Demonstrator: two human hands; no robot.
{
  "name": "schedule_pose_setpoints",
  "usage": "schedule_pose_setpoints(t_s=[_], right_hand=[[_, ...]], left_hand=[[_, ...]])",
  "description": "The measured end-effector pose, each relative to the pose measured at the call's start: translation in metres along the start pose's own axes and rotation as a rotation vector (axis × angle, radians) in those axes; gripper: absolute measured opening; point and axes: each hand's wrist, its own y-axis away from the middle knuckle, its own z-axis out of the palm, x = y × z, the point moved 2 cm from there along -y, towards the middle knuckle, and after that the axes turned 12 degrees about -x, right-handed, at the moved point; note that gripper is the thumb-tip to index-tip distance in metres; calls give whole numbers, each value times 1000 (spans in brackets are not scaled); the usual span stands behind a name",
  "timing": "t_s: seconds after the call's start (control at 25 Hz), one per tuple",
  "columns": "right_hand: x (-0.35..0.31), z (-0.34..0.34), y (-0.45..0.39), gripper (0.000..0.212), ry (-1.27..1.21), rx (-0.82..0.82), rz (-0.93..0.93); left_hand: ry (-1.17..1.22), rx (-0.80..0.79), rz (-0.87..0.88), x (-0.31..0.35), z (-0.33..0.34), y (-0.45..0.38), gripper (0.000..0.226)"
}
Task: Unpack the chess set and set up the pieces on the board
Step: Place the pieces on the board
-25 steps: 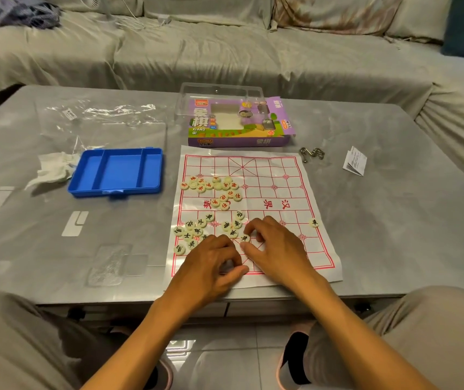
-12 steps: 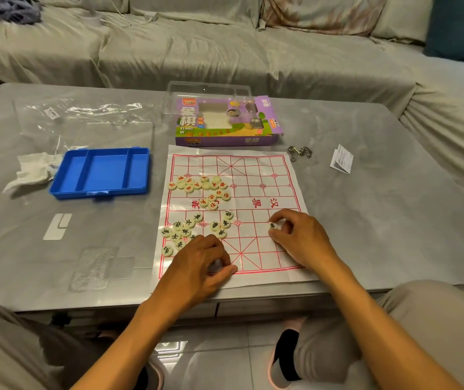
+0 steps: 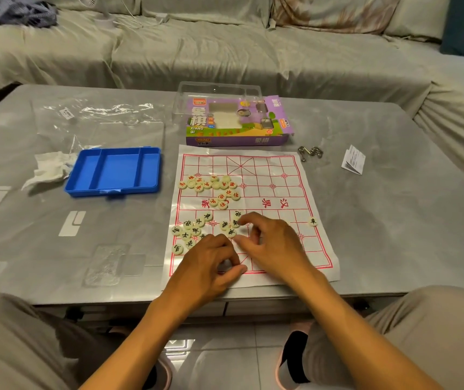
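Note:
A white paper board with a red grid [image 3: 270, 175] lies on the grey table. Red-lettered pieces [image 3: 216, 190] sit in a loose cluster on its left middle. Black-lettered pieces [image 3: 191, 229] are scattered below them, and one black piece [image 3: 313, 221] stands alone at the board's right edge. My right hand [image 3: 276, 246] hovers over the near half, its index finger and thumb spread around two black pieces [image 3: 231, 229]. My left hand [image 3: 208, 268] rests on the board's near edge with curled fingers; whether it holds a piece is hidden.
An empty blue tray [image 3: 112, 171] lies left of the board beside a crumpled tissue [image 3: 48, 167]. The purple game box [image 3: 236, 122] and clear plastic wrap [image 3: 98, 114] lie behind. Metal rings [image 3: 311, 152] and a folded leaflet [image 3: 353, 160] lie at the right. A sofa stands beyond the table.
My right hand left a black piece at the board's right edge and moved back left to the black cluster. My left hand stayed at the near edge.

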Motion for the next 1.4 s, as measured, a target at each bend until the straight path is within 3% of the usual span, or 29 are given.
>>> schedule_pose_setpoints(t_s=[0.28,0.44,0.6,0.76,0.92,1.04,1.2,1.4], right_hand=[[-5,12,-20,14,19,-5,51],[2,8,-15,32,16,44,119],[3,4,-14,23,41,-21,143],[-4,4,-15,40,66,-31,132],[-8,10,-18,27,91,-39,67],[-3,6,-16,36,22,-81,97],[-3,9,-15,25,57,-33,109],[-7,8,-17,36,59,-29,115]], left_hand=[[8,10,-13,-1,2,-1,24],[8,-14,-32,-1,0,-1,21],[8,-20,-39,1,0,0,21],[16,-6,-35,0,0,1,21],[13,-7,-29,1,0,0,21],[12,-6,-34,0,0,0,20],[10,-18,-39,0,0,-1,21],[17,1,-32,0,0,-1,25]])
